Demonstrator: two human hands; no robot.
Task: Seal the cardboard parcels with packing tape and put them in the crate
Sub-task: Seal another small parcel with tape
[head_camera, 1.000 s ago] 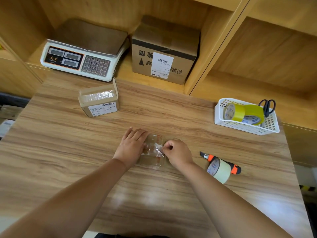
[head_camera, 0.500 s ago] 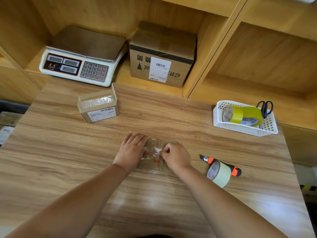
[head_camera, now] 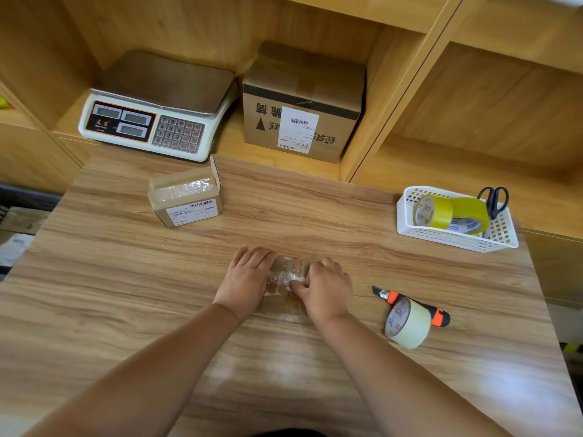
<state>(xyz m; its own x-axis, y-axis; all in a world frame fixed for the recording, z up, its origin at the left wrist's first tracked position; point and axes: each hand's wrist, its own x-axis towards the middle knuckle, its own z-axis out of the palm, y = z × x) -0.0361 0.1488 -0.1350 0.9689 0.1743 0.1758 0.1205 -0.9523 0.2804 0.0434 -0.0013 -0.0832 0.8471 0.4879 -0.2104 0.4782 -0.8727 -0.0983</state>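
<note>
While the left hand (head_camera: pixel 249 279) lies flat with straight fingers, pressing down the left part of the flat parcel (head_camera: pixel 288 263), the right hand (head_camera: pixel 325 288) is curled, its thumb and forefinger pinching a wrinkled tape strip (head_camera: pixel 284 277) on the parcel's top. Sealing looks to be the step in hand, and the strip is not yet smoothed. Right of the parcel lie the tape roll (head_camera: pixel 408 323) and, touching it, the knife (head_camera: pixel 438 315). A second parcel (head_camera: pixel 186 200) sits well back and left of it, one end flap standing up. No crate shows. Next, I judge, the strip wants rubbing flat along the seam, with the parcel pinned so it cannot slide.
</note>
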